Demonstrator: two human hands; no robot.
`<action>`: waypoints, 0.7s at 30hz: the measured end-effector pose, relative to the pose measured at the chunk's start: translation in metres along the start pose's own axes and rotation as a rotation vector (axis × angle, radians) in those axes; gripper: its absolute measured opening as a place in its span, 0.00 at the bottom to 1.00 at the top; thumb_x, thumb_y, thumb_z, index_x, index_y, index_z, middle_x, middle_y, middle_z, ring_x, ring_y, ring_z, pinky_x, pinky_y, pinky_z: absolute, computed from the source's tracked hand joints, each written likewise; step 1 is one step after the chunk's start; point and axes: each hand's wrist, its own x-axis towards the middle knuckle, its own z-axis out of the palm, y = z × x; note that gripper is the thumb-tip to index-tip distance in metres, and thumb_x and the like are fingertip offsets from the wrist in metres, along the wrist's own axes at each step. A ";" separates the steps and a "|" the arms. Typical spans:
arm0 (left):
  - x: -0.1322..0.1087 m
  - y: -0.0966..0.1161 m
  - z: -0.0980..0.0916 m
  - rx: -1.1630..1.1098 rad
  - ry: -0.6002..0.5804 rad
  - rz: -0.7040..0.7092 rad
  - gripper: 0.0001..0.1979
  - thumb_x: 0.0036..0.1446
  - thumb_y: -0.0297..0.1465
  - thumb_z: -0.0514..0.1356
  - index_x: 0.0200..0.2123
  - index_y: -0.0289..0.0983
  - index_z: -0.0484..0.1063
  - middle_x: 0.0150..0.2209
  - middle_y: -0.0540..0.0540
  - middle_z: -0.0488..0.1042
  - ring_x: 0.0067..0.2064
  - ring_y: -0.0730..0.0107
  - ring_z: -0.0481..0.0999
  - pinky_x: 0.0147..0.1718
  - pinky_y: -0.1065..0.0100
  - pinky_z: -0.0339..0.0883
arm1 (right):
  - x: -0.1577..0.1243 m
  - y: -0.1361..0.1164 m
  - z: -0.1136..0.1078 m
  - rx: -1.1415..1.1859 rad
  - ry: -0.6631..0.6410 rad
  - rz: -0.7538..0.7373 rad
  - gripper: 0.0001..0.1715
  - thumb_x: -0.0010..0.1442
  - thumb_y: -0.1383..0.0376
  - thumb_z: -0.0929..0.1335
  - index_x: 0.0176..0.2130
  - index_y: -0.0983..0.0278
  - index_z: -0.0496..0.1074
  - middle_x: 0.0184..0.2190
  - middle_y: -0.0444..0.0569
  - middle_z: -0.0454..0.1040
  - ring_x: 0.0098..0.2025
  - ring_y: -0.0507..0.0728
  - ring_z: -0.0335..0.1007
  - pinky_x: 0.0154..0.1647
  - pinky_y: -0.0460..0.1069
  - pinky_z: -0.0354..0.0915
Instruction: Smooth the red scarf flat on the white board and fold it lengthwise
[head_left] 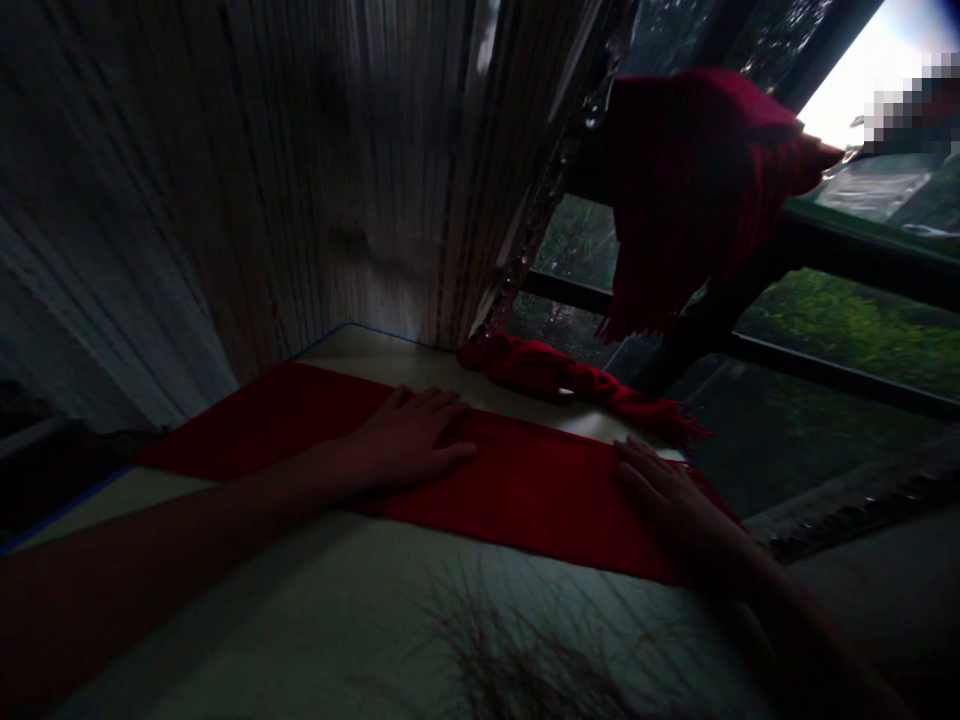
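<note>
A flat red scarf (517, 480) lies stretched across the pale tabletop (337, 590), its far-left end near the table's back edge. My left hand (412, 435) rests palm down on the middle of the scarf, thumb out and fingers spread. Toward the scarf's right end lies my right hand (656, 480), flat, with its fingers stretched out over the cloth. Neither hand grips the fabric. Part of the scarf's right end is hidden under my right forearm.
A bunched red fringed scarf (555, 375) lies along the table's far right edge. Another dark red fringed cloth (690, 190) hangs over a bar by the window (840, 330). Pale pleated curtains (390, 200) stand behind the table. Dark hair strands cross the bottom foreground.
</note>
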 end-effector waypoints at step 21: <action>0.002 -0.002 0.002 0.000 -0.003 -0.007 0.41 0.69 0.59 0.45 0.75 0.40 0.54 0.76 0.40 0.52 0.76 0.49 0.50 0.72 0.42 0.38 | -0.004 0.026 -0.006 -0.023 0.014 0.189 0.38 0.72 0.49 0.52 0.72 0.61 0.60 0.76 0.57 0.52 0.78 0.63 0.39 0.76 0.68 0.33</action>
